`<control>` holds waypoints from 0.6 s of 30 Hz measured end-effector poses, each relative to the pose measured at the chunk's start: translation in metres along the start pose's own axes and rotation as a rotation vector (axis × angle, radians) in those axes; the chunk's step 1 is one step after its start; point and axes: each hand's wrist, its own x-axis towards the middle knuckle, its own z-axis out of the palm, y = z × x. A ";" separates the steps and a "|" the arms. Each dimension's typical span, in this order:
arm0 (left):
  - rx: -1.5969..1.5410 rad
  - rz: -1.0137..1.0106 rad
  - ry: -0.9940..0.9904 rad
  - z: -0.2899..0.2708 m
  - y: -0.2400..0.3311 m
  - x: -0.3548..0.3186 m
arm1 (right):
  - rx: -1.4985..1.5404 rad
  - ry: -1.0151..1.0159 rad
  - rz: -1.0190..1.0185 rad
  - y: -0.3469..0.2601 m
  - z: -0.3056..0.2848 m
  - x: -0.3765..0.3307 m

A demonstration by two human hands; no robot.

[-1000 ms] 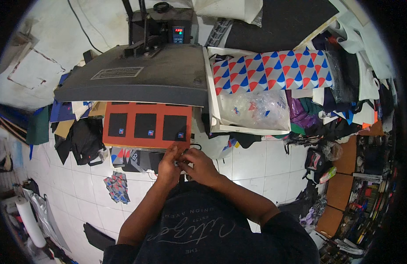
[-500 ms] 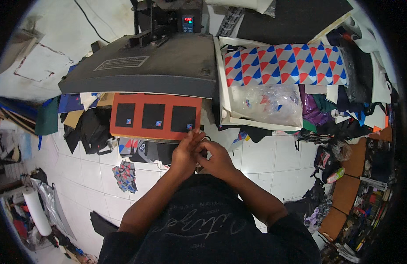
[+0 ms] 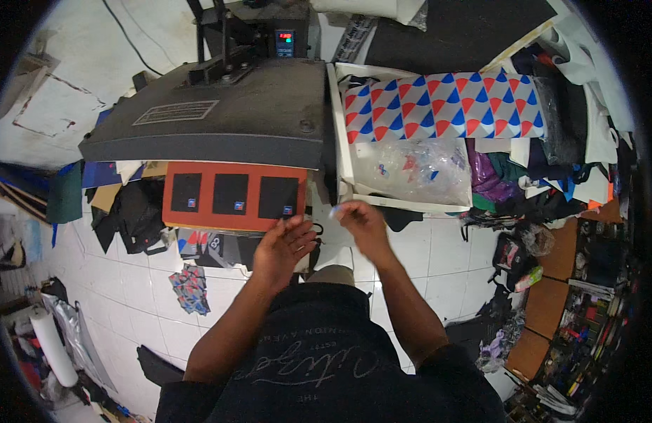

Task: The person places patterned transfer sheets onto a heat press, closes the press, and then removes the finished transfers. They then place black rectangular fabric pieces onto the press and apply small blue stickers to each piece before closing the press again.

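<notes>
Under the raised front of the heat press point(image 3: 220, 106) lies a red-orange pad point(image 3: 206, 217), carrying three black rectangular pieces point(image 3: 229, 192) in a row. Each has a small blue and red transfer near its lower right corner, and the transfer point(image 3: 288, 210) on the rightmost piece is closest to my hands. My left hand point(image 3: 282, 248) is open, palm turned up, beside the pad's lower right corner. To its right, my right hand point(image 3: 361, 224) pinches a small pale bluish piece point(image 3: 334, 211), too small and blurred to identify.
Right of the press, a white box point(image 3: 405, 203) holds clear plastic with small printed motifs point(image 3: 421, 169). A patterned red, blue and grey sheet point(image 3: 446, 106) lies across it. Dark cloth point(image 3: 139, 211) hangs by the press's left side. A patterned scrap point(image 3: 190, 289) lies on the tiled floor.
My hands, formerly together at the pad's lower right corner, have parted. The right hand has moved right with the small piece, while the left has opened. The whole view has shifted slightly.
</notes>
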 end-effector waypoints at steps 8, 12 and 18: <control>0.538 0.310 0.376 -0.084 -0.002 -0.043 | -0.955 0.298 -0.131 0.044 -0.139 0.084; 0.765 0.415 0.570 -0.145 0.008 -0.069 | -1.349 0.223 0.000 0.052 -0.148 0.106; 0.802 0.342 0.844 -0.314 -0.021 -0.130 | -0.944 0.390 -0.141 0.023 -0.157 0.100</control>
